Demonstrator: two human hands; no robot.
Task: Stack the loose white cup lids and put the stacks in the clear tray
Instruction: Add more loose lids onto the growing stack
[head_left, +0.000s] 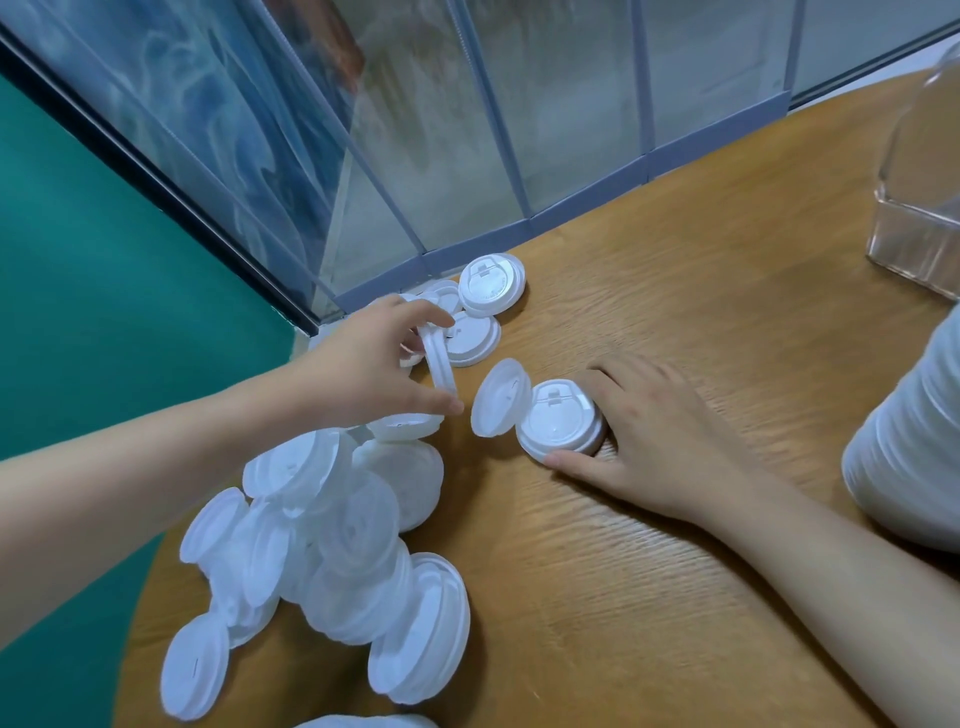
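A wooden table carries a clear tray at its far right edge. A heap of loose white lids lies near left. The right hand curls round a short stack of lids at centre, a tilted lid leaning against it. The left hand pinches one lid on edge.

Wooden table against a ribbed translucent glass partition, teal wall left of the partition.
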